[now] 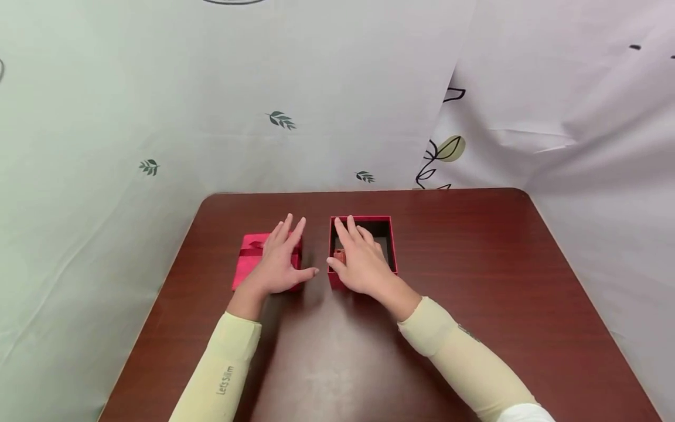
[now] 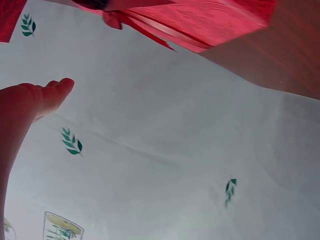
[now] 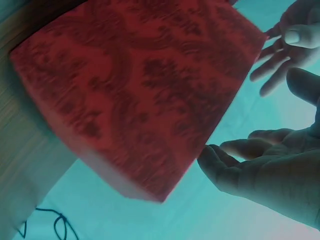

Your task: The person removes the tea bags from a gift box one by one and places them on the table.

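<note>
A red gift box lid [image 1: 248, 266] with a dark red ribbon bow lies on the left of the table. My left hand [image 1: 279, 261] is over its right part, fingers spread and thumb pointing right. To its right stands the open red box [image 1: 336, 281], dark inside; the right wrist view shows its patterned outer wall. A small reddish-brown item [image 1: 340, 256] is inside near the left wall, partly covered by my right hand [image 1: 361, 266]. That hand overlaps the box's opening with extended fingers, fingertips near the far rim. Neither hand grips anything.
The brown wooden table [image 1: 474, 264] has rounded far corners. Behind it hangs a pale cloth backdrop [image 1: 327, 88] printed with leaves, wrinkled on the right. Cream sleeves [image 1: 224, 363] cover both forearms.
</note>
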A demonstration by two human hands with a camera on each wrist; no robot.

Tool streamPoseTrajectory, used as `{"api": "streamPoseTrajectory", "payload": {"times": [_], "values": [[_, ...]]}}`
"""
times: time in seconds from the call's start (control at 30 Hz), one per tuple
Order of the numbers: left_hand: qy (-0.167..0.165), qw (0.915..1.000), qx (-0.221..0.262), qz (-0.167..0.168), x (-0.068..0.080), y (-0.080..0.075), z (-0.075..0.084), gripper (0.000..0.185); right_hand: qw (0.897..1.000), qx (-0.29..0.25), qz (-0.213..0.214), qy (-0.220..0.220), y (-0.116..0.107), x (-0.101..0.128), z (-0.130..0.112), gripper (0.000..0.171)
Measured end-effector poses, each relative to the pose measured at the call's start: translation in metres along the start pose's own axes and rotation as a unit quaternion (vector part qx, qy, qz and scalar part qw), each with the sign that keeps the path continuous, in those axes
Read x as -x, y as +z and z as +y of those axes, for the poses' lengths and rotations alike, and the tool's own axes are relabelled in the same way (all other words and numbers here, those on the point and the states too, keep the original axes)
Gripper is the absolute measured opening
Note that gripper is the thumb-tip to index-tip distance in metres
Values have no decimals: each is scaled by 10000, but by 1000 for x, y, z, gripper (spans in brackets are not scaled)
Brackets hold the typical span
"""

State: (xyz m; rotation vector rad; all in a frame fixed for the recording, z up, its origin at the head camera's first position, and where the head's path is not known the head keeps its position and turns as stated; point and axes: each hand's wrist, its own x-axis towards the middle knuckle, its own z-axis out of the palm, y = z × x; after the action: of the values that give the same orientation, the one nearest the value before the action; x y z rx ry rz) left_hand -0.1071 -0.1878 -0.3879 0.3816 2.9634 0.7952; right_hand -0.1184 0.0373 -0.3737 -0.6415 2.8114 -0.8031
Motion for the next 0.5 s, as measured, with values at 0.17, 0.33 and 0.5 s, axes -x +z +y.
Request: {"api": "streamPoseTrajectory", "payload": {"times": [0.17, 0.33, 0.5], "values": [[89, 9999, -130, -67, -5, 6, 5, 110, 9996, 128, -102, 212, -2, -3, 9, 86], [96, 9995, -242, -198, -8, 11, 14, 110, 9983, 294, -334, 383, -3, -7, 16, 81], [140, 9986, -371, -347, -14, 19, 23, 111, 9964, 364, -538, 544, -3, -12, 23, 77]]}}
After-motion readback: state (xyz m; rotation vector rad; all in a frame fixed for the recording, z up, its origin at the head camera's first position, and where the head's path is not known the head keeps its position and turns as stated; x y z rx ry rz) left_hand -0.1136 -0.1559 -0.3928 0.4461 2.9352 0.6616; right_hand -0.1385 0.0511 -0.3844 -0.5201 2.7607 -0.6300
